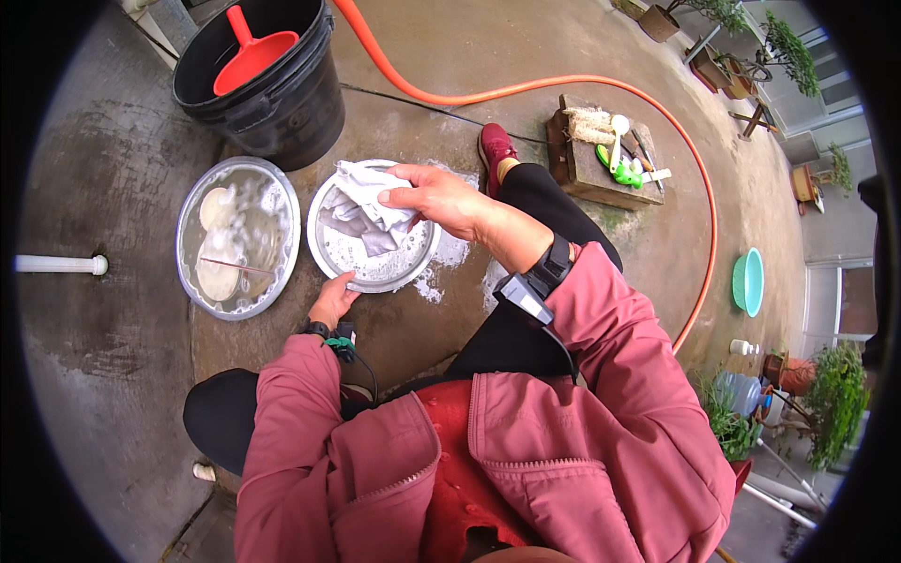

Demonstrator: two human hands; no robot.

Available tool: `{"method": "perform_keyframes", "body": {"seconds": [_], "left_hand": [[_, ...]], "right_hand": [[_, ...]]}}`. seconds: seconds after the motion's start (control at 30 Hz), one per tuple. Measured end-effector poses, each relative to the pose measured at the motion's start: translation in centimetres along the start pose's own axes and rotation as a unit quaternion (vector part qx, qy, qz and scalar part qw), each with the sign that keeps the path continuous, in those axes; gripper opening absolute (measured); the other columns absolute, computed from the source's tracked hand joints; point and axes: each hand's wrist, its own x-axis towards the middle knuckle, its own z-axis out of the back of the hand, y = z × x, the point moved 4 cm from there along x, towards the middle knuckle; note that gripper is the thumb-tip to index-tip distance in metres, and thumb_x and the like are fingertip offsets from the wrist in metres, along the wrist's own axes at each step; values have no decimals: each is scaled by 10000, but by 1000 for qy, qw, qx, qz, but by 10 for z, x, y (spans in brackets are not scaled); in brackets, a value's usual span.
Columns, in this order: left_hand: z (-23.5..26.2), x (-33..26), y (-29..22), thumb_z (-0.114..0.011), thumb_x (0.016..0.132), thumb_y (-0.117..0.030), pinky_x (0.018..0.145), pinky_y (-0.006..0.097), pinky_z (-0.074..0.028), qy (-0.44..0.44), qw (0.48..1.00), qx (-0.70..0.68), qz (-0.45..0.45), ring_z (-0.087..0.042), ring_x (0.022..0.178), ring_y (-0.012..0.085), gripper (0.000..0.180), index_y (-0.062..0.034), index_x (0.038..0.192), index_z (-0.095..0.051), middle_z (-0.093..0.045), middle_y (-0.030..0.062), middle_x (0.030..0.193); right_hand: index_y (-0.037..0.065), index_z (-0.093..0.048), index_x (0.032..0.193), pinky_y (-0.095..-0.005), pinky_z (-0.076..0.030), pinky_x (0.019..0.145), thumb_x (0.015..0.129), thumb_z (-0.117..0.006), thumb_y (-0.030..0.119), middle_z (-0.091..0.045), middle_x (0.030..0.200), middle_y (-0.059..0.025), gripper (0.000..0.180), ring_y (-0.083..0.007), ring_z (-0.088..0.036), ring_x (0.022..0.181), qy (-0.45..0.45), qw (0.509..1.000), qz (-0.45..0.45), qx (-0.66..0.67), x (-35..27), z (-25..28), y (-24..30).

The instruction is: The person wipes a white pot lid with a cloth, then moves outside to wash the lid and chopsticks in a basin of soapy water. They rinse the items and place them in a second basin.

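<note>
My right hand (434,199) grips a wet white cloth (364,208) and holds it over a round metal basin (413,266) with soapy water on the concrete floor. My left hand (332,300) rests on the near rim of that basin, fingers curled on the edge. Left of it sits a second metal basin (190,205) full of cloudy, bubbly water with pale items soaking in it. Foam is spilled on the floor to the right of the first basin.
A black bucket (282,103) with a red scoop (251,56) stands behind the basins. An orange hose (526,89) curves across the floor. A wooden block (589,174) carries brushes. A teal bowl (748,281), potted plants and a white pipe (58,265) lie around.
</note>
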Motion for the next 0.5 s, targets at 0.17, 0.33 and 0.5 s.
{"method": "perform_keyframes", "body": {"seconds": [0.17, 0.33, 0.5], "left_hand": [[-2, -37, -38, -635, 899, -173, 723, 452, -613, -21, 972, 234, 8, -674, 907, 344, 378, 38, 1196, -534, -613, 166, 1144], [-11, -82, -103, -611, 866, -213, 540, 360, -541, -145, 833, 514, -146, -619, 651, 200, 583, -25, 1396, -457, -622, 93, 832], [-77, -162, -149, -582, 928, -283, 742, 330, -505, 2, 865, 453, -217, -604, 926, 156, 569, -98, 1445, -434, -642, 37, 1112]], "right_hand": [[93, -505, 1357, -251, -466, 694, 927, -594, 167, -631, 1074, -1, 444, -86, -574, 882, 10, 1000, 0, 7, 3, -12, -7], [64, -534, 1321, -298, -518, 654, 905, -540, 64, -642, 1089, -52, 415, -137, -614, 908, 24, 998, 31, 39, 5, -19, -8], [66, -605, 1202, -303, -517, 660, 884, -543, 87, -638, 1078, -43, 325, -135, -614, 898, 60, 997, 16, 48, 2, -27, 0]]}}
